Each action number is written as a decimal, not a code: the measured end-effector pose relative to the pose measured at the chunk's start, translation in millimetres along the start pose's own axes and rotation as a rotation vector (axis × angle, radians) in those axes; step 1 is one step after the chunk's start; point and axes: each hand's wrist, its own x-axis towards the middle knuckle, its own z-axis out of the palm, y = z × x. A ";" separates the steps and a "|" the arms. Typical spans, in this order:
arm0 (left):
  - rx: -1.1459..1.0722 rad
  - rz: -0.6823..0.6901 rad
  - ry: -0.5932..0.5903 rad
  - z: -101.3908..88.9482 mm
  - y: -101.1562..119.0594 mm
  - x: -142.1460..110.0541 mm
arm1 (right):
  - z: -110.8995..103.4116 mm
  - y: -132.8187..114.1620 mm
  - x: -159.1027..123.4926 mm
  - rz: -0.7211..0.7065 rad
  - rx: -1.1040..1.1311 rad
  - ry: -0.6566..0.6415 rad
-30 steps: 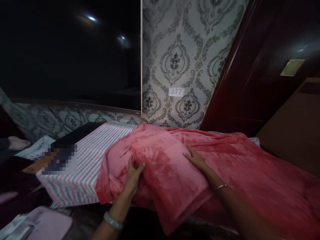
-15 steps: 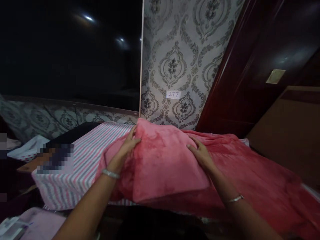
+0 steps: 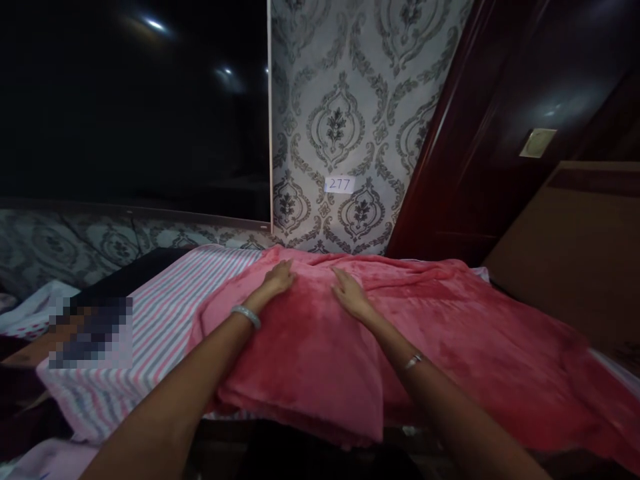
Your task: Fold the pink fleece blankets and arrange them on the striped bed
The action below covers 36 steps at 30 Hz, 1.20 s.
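A pink-red plush blanket (image 3: 310,360) lies over the striped cloth, its left part folded into a layered panel that hangs over the front edge. My left hand (image 3: 280,279) rests on the far left of this fold, palm down and fingers stretched forward. To its right, my right hand (image 3: 351,293) touches the same fold near its far edge, fingers apart. Neither hand grips the fabric. On the right, the rest of the blanket spreads out in a wide, slightly rumpled sheet. The underside of the fold is hidden.
A pink, grey and white striped cloth (image 3: 165,313) covers the surface at left. Behind it hangs a large dark screen (image 3: 135,113). A paper label (image 3: 340,184) reading 277 is on the patterned wall. A brown board-like panel (image 3: 565,253) stands at right.
The raised blanket panel has come down flat and leftward onto the layers beneath. My right hand moved left, closer to my left hand; both hands now lie on the fold.
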 end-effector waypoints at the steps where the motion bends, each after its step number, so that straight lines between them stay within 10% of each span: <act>1: 0.025 0.005 -0.019 5.9 6.2 2.8 | 7.6 -13.3 12.7 0.012 -0.056 -0.033; 11: 0.320 0.073 -0.069 64.5 -8.1 -13.8 | 86.2 -11.3 23.8 0.074 -0.274 -0.096; 21: 0.310 0.085 -0.050 64.5 -6.2 -9.7 | 69.4 40.9 12.9 0.337 -0.324 -0.074; 29: 0.196 0.076 -0.079 62.0 -4.3 -8.0 | 46.4 102.9 -56.3 0.443 -0.053 -0.153; 36: -0.142 -0.038 -0.142 40.9 -10.7 5.4 | 27.5 107.4 -100.1 0.429 0.142 -0.039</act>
